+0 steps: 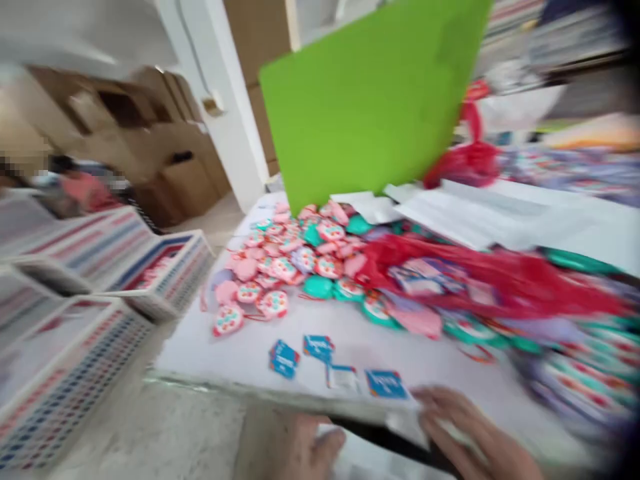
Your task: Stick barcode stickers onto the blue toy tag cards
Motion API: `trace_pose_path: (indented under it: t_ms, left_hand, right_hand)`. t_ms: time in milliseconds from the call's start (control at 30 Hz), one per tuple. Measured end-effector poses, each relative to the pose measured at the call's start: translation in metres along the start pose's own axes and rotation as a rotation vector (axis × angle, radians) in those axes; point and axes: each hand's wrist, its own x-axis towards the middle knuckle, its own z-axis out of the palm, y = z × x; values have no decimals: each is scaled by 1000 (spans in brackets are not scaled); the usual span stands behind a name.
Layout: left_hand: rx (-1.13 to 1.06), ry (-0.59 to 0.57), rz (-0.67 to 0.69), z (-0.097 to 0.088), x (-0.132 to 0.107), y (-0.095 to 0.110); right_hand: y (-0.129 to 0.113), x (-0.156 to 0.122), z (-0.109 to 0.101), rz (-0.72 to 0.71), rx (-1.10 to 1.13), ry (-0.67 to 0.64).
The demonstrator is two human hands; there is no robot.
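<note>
The picture is smeared by motion. My right hand lies flat on the near edge of a white table, fingers stretched over a clear plastic sleeve, beside several small blue cards. My left hand hangs below the table edge; only part of it shows, blurred. A heap of pink and teal round badges with red cords covers the table further back.
A bright green board stands at the table's far side. White crates with coloured slots sit at left. Cardboard boxes are stacked behind. White sheets lie at right.
</note>
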Motion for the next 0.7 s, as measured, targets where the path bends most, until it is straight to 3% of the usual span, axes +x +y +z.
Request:
trace_pose_path:
  t_ms: [100,200,267,467,700]
  left_hand:
    - [194,-107,255,21,6,8]
    - [225,-208,534,31,16,18]
    - [278,-201,626,34,22,21]
    - [451,-178,592,35,32,16]
    - [457,-249,584,39,39,25]
  right_hand:
    - [8,25,-19,153,95,-223]
    - [15,51,-13,175,115,-330]
    - [17,59,-5,172,108,-393]
    - [22,63,7,114,111,-535]
    - [28,70,9,111,98,-595]
